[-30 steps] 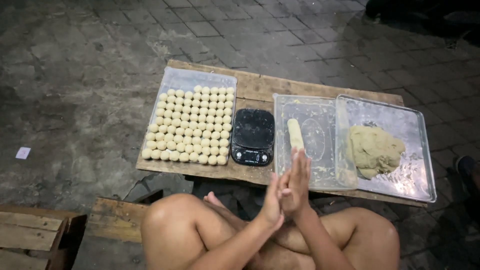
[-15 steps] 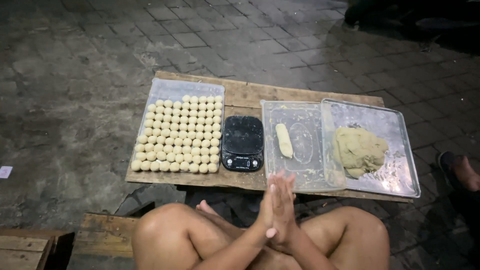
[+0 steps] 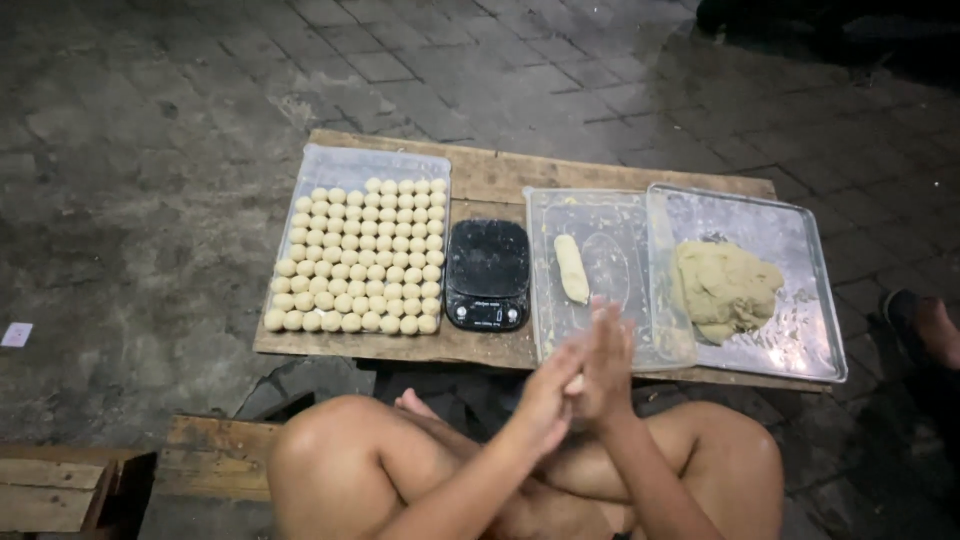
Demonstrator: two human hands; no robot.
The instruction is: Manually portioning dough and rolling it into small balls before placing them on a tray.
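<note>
My left hand [image 3: 549, 392] and my right hand [image 3: 606, 362] are pressed palm to palm over my crossed legs, with a small piece of pale dough [image 3: 574, 383] showing between them. Just beyond them a clear plastic tray [image 3: 611, 342] holds a short dough log [image 3: 571, 268]. A metal tray [image 3: 800, 340] to the right carries a large lump of dough [image 3: 724, 287]. At the left, a tray [image 3: 340, 165] is filled with several rows of small dough balls [image 3: 360, 258]. A black kitchen scale [image 3: 487, 274] sits between the trays.
All the trays rest on a low wooden board [image 3: 500, 172] laid on dark paving stones. A wooden pallet piece [image 3: 215, 455] lies at my lower left. A person's foot in a sandal [image 3: 925, 325] shows at the right edge.
My pressed hands have slid against each other, the right one shifting forward. The camera has moved slightly, so the board sits a bit differently in view.
</note>
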